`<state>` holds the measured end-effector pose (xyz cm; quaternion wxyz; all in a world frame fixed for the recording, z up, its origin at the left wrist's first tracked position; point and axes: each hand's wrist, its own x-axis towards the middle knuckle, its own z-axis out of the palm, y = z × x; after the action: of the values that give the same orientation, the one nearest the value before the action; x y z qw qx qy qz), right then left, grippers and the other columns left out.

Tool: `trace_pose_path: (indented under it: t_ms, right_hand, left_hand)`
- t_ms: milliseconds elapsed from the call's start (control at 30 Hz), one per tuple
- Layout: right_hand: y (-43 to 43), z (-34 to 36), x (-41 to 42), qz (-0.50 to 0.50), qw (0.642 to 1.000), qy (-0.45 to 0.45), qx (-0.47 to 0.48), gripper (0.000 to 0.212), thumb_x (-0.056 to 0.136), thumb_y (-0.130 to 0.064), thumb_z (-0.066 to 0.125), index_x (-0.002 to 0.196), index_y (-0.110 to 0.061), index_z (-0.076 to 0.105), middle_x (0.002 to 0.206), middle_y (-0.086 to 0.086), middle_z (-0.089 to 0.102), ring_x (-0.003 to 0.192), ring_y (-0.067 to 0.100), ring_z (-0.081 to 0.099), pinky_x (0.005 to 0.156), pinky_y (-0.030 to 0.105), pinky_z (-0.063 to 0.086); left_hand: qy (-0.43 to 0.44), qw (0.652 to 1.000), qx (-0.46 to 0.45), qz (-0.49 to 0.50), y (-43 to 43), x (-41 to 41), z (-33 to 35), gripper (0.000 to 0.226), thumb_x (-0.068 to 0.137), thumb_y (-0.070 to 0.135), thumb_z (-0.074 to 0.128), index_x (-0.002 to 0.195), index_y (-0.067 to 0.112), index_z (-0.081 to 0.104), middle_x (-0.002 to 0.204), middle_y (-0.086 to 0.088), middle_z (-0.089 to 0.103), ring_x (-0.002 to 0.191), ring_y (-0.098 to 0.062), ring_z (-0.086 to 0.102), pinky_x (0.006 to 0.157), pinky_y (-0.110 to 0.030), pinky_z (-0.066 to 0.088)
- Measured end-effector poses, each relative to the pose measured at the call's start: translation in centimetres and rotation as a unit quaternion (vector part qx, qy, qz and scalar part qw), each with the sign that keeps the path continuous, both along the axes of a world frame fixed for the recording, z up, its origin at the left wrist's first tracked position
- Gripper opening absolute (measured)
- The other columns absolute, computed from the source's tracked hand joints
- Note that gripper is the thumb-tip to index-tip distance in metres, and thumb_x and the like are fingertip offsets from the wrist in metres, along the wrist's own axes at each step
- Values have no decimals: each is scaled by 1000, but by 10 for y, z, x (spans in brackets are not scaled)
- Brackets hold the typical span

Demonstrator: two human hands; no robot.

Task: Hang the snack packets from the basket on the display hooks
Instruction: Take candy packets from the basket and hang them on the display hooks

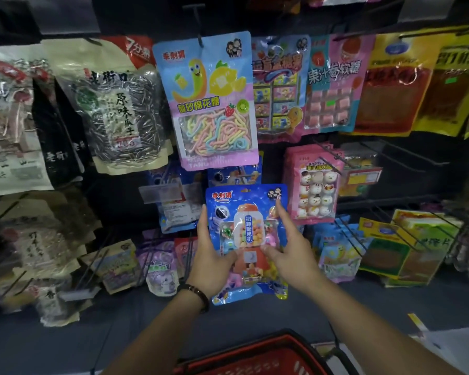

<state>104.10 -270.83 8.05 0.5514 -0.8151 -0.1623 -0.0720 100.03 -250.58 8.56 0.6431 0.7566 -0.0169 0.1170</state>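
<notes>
Where the packet is: blue candy packet (245,239) upright before the display hooks (197,25), far above the near basket (255,345).
Hands: left hand (214,255) and right hand (287,250) each pinch 1 side edge, likely levelling its hanging hole.

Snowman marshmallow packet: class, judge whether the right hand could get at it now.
Likely yes: the snowman packet hangs just beyond the right hand with nothing between, though that hand holds the blue packet.

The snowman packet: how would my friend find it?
Find the blue gumball-machine packet held up mid-picture. Look just right of its top. There hangs a pink packet with rows of white snowman faces, which no neighbour has.
</notes>
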Motion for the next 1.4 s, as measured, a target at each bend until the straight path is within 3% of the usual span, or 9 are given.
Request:
trace_pose_path:
  t_ms: [133,300,467,667,767,900,1033,1167,1400]
  right_hand:
    - [2,-4,24,-4,1000,-17,1,108,95,-8,76,154,-72,11,167,-27,32,118,46,63,83,49,65]
    - [6,-11,43,-15,999,-31,13,109,94,-11,79,154,-72,13,154,-49,32,128,38,52,89,22,56]
    - [9,-14,63,-10,1000,-16,0,109,93,-9,78,153,-73,14,162,-36,33,120,52,58,82,50,64]
    - [16,-21,101,-13,1000,-15,-17,109,94,-7,76,154,-72,12,134,-48,54,104,40,73,76,52,67]
    - [23,-21,121,-32,998,-35,-48,111,94,-12,76,156,-70,5,132,-28,60,72,14,71,67,34,64]
    - [31,-17,147,-59,991,-57,-104,107,94,-17,75,163,-56,4,132,-6,56,78,2,56,64,10,48]
    - [36,-16,159,-74,987,-55,-130,107,94,-22,73,161,-59,-1,96,-6,49,60,9,55,46,15,41]
    - [31,-15,155,-64,986,-40,-152,104,97,-23,72,162,-58,-3,102,-6,48,72,10,57,51,14,45]
    - [13,-14,94,-58,983,13,-172,91,99,-29,73,167,-41,14,152,2,44,133,20,54,109,35,48]
  left_hand:
    - [-24,1000,5,1,3,19,-2,117,92,-10,70,160,56,2,128,52,54,110,9,68,73,-17,61]
    - [-32,999,2,-6,7,38,-7,114,93,-8,70,157,60,5,134,38,60,118,-2,70,78,-24,63]
    - [-33,999,7,4,12,56,-14,114,93,-6,71,157,60,5,155,17,49,126,-5,65,86,-27,63]
    - [-26,999,40,19,16,90,-17,115,94,-5,72,162,52,-2,163,17,36,131,3,58,86,-17,59]
    - [-17,998,49,22,18,112,-19,115,93,-7,71,163,46,-3,161,28,34,124,16,56,82,-9,55]
    - [-7,996,65,64,22,144,-25,110,93,-1,74,165,37,0,132,60,25,98,43,41,70,9,40]
    - [19,991,85,98,26,160,-24,103,97,10,73,166,30,-1,160,14,32,117,17,44,92,-3,40]
    - [35,991,87,95,26,161,-27,97,98,9,70,166,27,3,160,1,45,137,-19,53,114,-41,48]
    - [78,982,135,106,34,114,-31,92,98,17,73,165,19,10,157,-7,46,142,-29,47,116,-45,45]
